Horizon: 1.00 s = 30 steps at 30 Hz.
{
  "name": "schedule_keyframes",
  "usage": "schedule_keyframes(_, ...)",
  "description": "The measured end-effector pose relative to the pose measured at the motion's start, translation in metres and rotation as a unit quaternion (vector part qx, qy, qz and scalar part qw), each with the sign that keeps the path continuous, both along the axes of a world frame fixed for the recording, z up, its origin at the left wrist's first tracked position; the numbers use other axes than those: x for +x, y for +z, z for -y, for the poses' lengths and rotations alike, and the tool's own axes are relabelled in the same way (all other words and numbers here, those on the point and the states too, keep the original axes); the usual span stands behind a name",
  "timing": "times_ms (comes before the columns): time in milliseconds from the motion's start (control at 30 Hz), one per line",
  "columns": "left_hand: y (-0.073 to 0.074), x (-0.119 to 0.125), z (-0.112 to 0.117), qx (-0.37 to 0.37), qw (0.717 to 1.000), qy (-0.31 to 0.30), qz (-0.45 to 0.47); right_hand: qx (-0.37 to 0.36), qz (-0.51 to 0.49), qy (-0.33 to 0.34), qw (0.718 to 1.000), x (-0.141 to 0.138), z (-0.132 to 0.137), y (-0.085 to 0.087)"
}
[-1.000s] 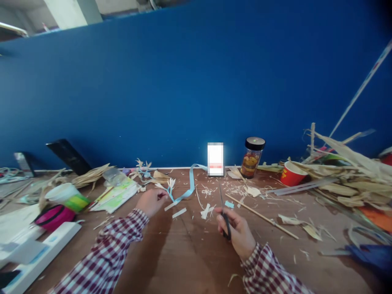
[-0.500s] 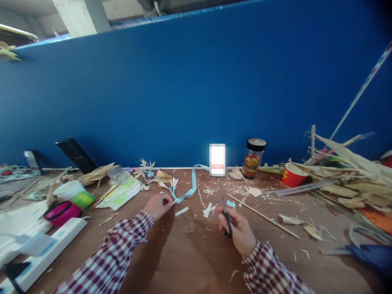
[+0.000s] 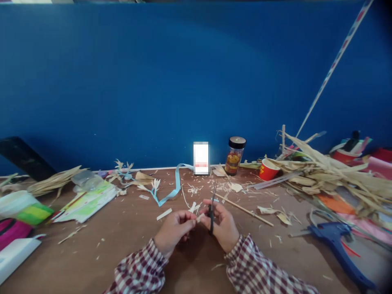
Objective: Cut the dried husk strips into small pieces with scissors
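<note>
My left hand [image 3: 176, 230] is closed in a pinch on a small pale piece of husk [image 3: 198, 219], which is mostly covered by fingertips. Close beside it, my right hand [image 3: 225, 228] is wrapped round black-handled scissors [image 3: 211, 212], blades pointing up and away. The right thumb also reaches the pale piece. Beyond the hands, a light blue ribbon [image 3: 177, 183] curves over the table, and pale husk flowers with blue-wrapped stems [image 3: 154, 190] lie at its near end. A white strip [image 3: 164, 214] rests just beyond my left hand.
Husk scraps [image 3: 193, 190] litter the brown table [image 3: 122, 253]. A thin stick [image 3: 245, 210], a blue glue gun [image 3: 332, 237], a red paper cup [image 3: 268, 169] and piled dry husks [image 3: 321, 175] lie rightward. A lidded jar [image 3: 234, 157] stands by the blue partition [image 3: 196, 81].
My left hand has moved from beside the ribbon and flowers toward my right hand, and the two now meet at the pale piece. The camera view has turned right and downward.
</note>
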<state>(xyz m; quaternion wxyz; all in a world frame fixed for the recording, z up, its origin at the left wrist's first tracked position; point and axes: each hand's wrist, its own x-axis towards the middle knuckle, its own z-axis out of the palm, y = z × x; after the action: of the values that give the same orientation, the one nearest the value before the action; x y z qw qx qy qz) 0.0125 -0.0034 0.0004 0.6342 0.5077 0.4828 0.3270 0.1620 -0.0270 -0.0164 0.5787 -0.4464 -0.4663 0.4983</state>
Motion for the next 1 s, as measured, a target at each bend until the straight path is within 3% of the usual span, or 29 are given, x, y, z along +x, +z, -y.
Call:
schedule_keyframes(100,0.003,-0.001,-0.005,0.038,0.998,-0.039,-0.045,0.005,0.015,0.009,1.0,0.0,0.001,-0.001)
schedule_keyframes(267,0.009,-0.003,-0.014,0.071,0.997,0.014,-0.006,-0.012,0.031,0.023,0.999,-0.002,0.001,-0.001)
schedule_keyframes(500,0.004,0.012,0.004,-0.062,0.978,0.139,0.14,-0.051,-0.037,0.003,0.998,-0.005,0.004,0.0)
schedule_keyframes(700,-0.009,0.02,0.016,-0.09,0.978,0.108,0.153,-0.092,-0.125,-0.014,0.988,-0.006,0.004,-0.002)
schedule_keyframes(1000,-0.014,0.015,0.011,-0.065,0.985,0.131,0.092,-0.073,-0.06,0.01,0.995,-0.006,0.002,-0.002)
